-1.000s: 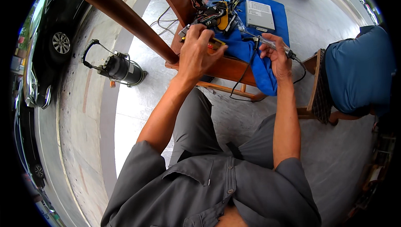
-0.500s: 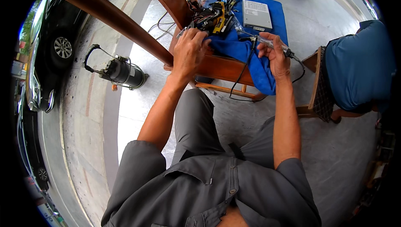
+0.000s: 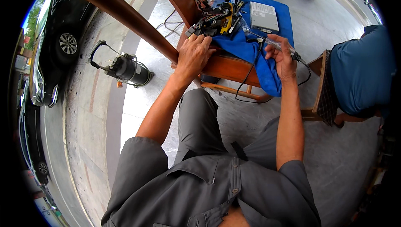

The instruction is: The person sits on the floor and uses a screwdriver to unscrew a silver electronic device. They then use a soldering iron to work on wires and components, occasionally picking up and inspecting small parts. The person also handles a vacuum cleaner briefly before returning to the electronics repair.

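Note:
My right hand [image 3: 284, 62] grips a soldering iron [image 3: 273, 43] by its clear handle, its thin metal shaft pointing left over the blue cloth [image 3: 239, 47]. A ribbed dark cord [image 3: 307, 66] runs from its back end. My left hand [image 3: 195, 55] rests at the chair's front left edge, fingers bent closed beside a pile of wires and connectors [image 3: 211, 20]. A small grey piece [image 3: 190, 32] shows just past its fingertips; what the fingers grip is hidden. A yellow-and-black tool [image 3: 227, 20] lies in the pile. A silver metal box [image 3: 264, 17] lies right of it on the cloth.
The wooden chair [image 3: 232, 70] has a long rail [image 3: 121, 14] on the left. A black cylindrical device [image 3: 131, 72] stands on the floor to the left, with a parked black car [image 3: 62, 26] beyond. At the right sits a person in a blue shirt [image 3: 361, 68].
The whole view has shifted slightly, with the chair now further right and lower. My left hand has turned flatter, back upward, at the seat edge. My right hand keeps the soldering iron.

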`<state>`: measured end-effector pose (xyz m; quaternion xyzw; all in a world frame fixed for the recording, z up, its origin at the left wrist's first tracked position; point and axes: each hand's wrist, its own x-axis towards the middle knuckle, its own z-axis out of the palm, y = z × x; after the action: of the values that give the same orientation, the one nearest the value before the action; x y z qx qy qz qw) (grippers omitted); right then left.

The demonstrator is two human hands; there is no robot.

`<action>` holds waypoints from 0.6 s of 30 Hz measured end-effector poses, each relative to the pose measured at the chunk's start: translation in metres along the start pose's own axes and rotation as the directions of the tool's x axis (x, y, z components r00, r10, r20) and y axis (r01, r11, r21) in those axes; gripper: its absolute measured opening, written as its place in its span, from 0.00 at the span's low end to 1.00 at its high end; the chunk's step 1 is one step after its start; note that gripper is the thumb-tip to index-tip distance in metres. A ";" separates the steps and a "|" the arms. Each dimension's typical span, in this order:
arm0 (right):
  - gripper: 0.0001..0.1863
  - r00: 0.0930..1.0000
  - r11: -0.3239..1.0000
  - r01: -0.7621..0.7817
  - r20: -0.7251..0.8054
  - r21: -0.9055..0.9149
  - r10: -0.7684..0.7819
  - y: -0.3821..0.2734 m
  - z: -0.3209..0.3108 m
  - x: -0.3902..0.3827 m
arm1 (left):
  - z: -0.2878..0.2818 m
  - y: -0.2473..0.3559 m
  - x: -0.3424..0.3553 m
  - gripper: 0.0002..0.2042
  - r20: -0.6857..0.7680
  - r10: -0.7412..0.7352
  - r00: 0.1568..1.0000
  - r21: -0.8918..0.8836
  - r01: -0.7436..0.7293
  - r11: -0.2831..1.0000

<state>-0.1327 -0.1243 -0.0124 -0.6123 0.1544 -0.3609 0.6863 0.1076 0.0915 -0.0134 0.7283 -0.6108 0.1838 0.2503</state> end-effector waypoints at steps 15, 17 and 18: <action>0.36 0.999 0.997 -0.003 -0.032 0.077 0.005 0.002 0.003 0.004 | -0.002 -0.038 0.081 0.13 0.032 -0.220 0.975 0.089 0.216 0.972; 0.37 0.999 0.996 -0.008 -0.050 0.086 0.012 0.001 0.003 0.002 | -0.004 -0.044 0.093 0.09 -0.032 -0.272 0.962 0.053 0.274 0.960; 0.37 0.998 0.996 -0.011 -0.056 0.091 0.016 0.001 0.004 0.003 | -0.007 -0.050 0.100 0.10 -0.108 -0.249 0.962 0.043 0.255 0.966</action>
<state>-0.1279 -0.1231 -0.0114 -0.5688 0.1614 -0.3803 0.7112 0.1758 0.0223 0.0428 0.7965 -0.4943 0.2047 0.2818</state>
